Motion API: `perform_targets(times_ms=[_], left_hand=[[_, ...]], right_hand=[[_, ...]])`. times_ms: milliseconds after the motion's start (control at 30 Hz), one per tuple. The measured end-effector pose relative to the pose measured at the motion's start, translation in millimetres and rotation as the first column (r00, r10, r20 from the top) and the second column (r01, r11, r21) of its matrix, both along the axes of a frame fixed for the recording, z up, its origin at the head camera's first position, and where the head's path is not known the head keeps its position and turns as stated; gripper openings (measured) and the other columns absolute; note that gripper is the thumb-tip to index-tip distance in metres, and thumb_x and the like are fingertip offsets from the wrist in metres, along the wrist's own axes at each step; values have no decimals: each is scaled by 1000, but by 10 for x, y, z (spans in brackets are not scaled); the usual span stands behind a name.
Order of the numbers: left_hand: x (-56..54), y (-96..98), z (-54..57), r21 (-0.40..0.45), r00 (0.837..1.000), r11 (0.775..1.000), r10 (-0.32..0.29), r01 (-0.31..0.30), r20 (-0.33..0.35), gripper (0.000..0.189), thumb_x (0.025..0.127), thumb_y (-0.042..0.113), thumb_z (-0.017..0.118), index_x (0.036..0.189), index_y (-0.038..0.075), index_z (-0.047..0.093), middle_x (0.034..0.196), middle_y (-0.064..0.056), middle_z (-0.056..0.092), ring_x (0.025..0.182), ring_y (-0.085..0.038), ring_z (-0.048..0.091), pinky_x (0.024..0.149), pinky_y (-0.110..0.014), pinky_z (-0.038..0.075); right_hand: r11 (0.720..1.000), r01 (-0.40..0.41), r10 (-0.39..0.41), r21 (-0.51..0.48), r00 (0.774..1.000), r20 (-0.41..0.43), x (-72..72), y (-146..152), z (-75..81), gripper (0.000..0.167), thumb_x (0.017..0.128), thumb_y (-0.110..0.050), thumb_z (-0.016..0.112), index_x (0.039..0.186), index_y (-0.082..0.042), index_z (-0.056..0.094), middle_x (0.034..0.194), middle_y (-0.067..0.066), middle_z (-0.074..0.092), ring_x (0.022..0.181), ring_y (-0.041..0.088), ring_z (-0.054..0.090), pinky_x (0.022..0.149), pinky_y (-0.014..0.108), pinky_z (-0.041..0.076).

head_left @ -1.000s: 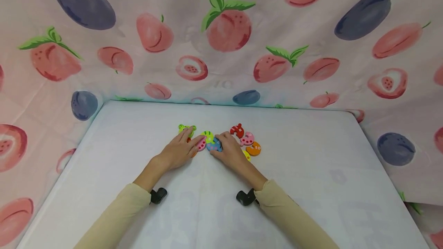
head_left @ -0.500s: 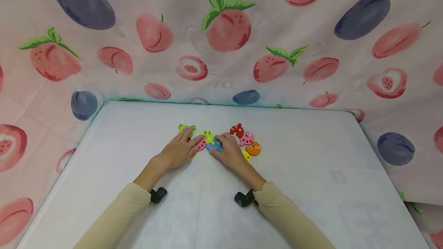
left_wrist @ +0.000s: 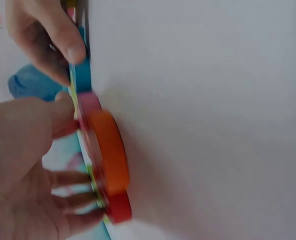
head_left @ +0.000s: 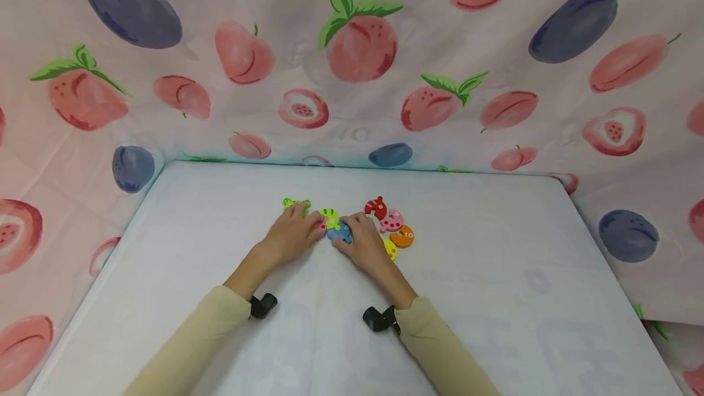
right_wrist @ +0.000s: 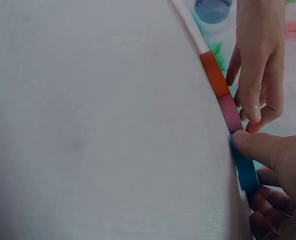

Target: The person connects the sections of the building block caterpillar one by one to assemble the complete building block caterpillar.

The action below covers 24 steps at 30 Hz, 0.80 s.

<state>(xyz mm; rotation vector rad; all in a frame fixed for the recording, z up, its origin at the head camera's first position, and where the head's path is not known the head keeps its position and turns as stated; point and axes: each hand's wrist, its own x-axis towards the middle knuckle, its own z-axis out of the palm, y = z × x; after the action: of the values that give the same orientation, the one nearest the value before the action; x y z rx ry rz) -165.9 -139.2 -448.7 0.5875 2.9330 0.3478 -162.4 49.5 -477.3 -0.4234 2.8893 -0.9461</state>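
A curved row of thick, flat, colourful puzzle pieces lies on the white table. My left hand [head_left: 291,236] rests over its left part, fingers spread across the pieces. In the left wrist view its fingertips touch the row near a red piece [left_wrist: 119,207] and an orange piece [left_wrist: 110,150], the thumb by a pink piece [left_wrist: 89,102]. A green piece with knobs [head_left: 288,203] shows beyond the fingers. My right hand [head_left: 365,243] pinches a blue piece [right_wrist: 245,167] between thumb and fingers. That piece meets a lime striped piece [head_left: 330,217] and the pink one.
Right of my right hand lie a red piece [head_left: 374,208], a pink spotted piece [head_left: 392,222], an orange piece numbered 10 [head_left: 403,236] and a yellow piece [head_left: 390,249], partly behind the wrist. A fruit-print cloth [head_left: 352,109] stands behind the white table [head_left: 495,298].
My left hand has shifted slightly right and drawn its fingers in over the row, hiding more of the pink piece. The right hand stays on the blue piece, its forearm moved a little left.
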Motion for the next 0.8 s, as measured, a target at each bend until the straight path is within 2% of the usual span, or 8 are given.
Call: perform_targets(times_ms=[100,233,333,433,533,600,733,800], left_hand=[[-28,129,8,22,998,998,60,-59,-32,34,98,38,54,117,11,57,131,-29,49,128,-49,45,103,-60,43],[-41,243,-11,4,989,992,125,-125,-83,34,94,41,60,112,12,58,120,-26,53,117,-47,52,90,-57,51],[-13,271,-44,-23,981,987,156,-160,-114,37,92,44,62,112,13,59,118,-22,55,117,-43,53,87,-55,52],[33,270,-91,-15,975,984,171,-175,-141,36,91,45,64,109,14,60,118,-17,56,117,-38,54,87,-52,53],[65,267,-127,13,974,988,152,-152,-166,36,90,41,66,113,14,64,125,-13,57,119,-34,53,92,-49,53],[82,279,-130,19,974,992,123,-122,-189,36,90,37,67,118,14,65,128,-11,57,119,-31,53,92,-45,54],[116,310,-117,17,971,997,71,-69,-226,33,91,31,67,120,15,66,123,-11,59,111,-28,55,84,-38,56],[127,323,-112,35,971,997,73,-67,-227,32,91,32,66,119,16,66,123,-12,60,110,-28,55,82,-37,57]], right_hand=[[1000,13,-14,-9,1000,-8,4,18,4,55,86,-32,74,131,-5,59,121,13,57,109,27,51,92,39,49],[999,0,0,-32,1000,5,-1,56,6,56,86,-32,74,132,-4,58,121,14,56,110,28,51,92,39,48],[997,-35,37,-74,999,26,1,121,14,58,87,-33,72,135,-6,54,126,13,56,115,27,51,98,41,49],[993,-67,69,-100,997,22,46,244,37,61,87,-32,72,139,-10,51,133,10,56,125,27,50,105,45,46],[994,-92,92,-53,996,-4,129,405,94,60,87,-31,72,139,-13,51,136,7,55,129,26,48,107,47,45],[995,-104,104,-4,994,-29,196,513,141,57,86,-30,72,138,-13,53,134,6,55,126,24,49,105,45,47],[990,-105,112,98,991,-68,323,690,199,54,84,-28,74,133,-12,57,128,5,57,119,23,52,100,43,50],[985,-102,115,142,989,-88,366,753,192,53,83,-27,75,130,-10,59,128,6,57,118,24,52,99,43,50]])
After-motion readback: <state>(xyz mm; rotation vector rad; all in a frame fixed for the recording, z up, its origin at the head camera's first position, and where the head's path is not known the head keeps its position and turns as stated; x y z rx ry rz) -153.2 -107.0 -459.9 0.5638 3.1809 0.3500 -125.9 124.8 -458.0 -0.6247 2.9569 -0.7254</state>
